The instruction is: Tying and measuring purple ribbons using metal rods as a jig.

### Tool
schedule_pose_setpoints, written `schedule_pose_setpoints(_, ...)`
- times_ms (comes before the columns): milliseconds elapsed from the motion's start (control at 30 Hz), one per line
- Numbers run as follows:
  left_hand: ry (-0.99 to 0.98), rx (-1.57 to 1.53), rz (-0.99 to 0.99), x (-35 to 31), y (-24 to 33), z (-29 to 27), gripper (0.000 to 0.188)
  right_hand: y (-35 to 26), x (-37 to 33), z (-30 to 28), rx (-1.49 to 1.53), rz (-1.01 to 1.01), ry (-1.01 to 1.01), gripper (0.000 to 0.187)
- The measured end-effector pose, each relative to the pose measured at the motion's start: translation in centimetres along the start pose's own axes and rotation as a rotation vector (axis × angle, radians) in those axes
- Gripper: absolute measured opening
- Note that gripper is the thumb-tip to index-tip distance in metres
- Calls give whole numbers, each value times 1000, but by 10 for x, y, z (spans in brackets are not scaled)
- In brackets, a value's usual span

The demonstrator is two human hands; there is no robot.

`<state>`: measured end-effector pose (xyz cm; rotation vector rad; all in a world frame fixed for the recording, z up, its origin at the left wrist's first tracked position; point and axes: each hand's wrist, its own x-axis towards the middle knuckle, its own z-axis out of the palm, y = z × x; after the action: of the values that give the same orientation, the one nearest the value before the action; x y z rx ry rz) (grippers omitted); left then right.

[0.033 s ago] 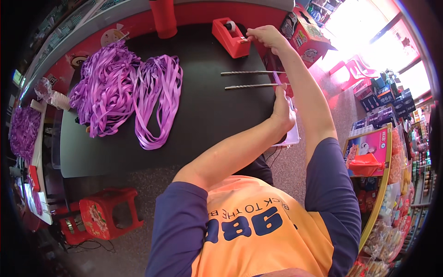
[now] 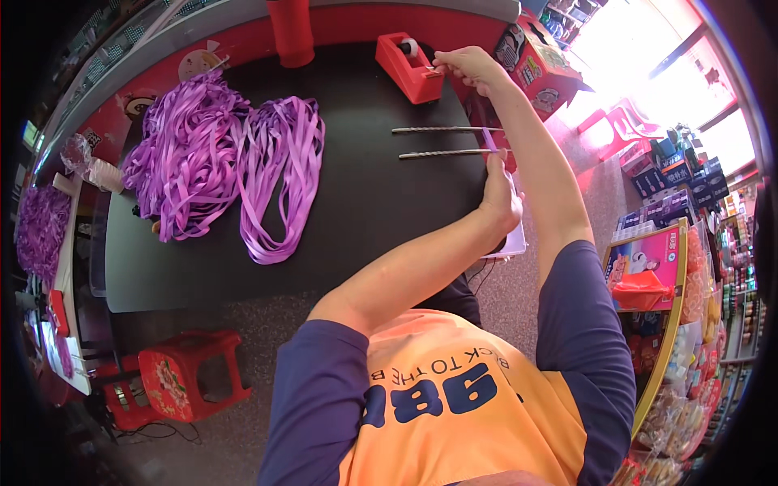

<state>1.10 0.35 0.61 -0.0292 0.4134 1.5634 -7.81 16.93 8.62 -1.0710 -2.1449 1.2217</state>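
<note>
"Tape dispenser up at the far right of the dark desk: what's next to it?"

"The right hand, its thumb and forefinger drawn close together at the cutting end. Whether they meet, or grasp anything between them, is too small for me to tell."

"And the other one?"

"The left hand is at the desk's right edge, thumb raised by the lower end of a narrow purple strip. Its other fingers are mostly hidden, so I can't tell whether it is clenched on anything."

"Where is that strip, exactly?"

"Across two slim, twisted metal rods, near their right ends. I can't make out whether it goes around them or just over. The rods run parallel, a little apart, pointing left over the desk."

"Any more purple?"

"Plenty. A big tangled heap of ribbon fills the left of the desk, and a looped bundle touches its right side. Between bundle and dispenser, at the far edge, is a red cylinder."

"And below the left hand?"

"A pale tray, partly covered. A red stool stands before the desk, toward the left."
</note>
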Motion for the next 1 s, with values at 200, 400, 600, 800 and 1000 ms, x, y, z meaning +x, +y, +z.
schedule_pose_setpoints(200, -69, -74, 35, 19, -9, -18, 46, -11, 16, 20, 208, 347, -76, 19)
schedule_pose_setpoints(400, -74, -102, -87, 15, -4, -11, 52, -14, 18, 25, 224, 394, -37, 16)
schedule_pose_setpoints(600, -84, -91, -53, 16, -10, -11, 54, -11, 18, 7, 526, 367, -88, 16)
schedule_pose_setpoints(800, 97, -33, -17, 14, -8, -8, 47, -9, -12, 1, 470, 335, -208, 18)
schedule_pose_setpoints(1000, 53, -102, -61, 8, -2, -4, 45, 14, -32, 9, 510, 352, -189, 17)
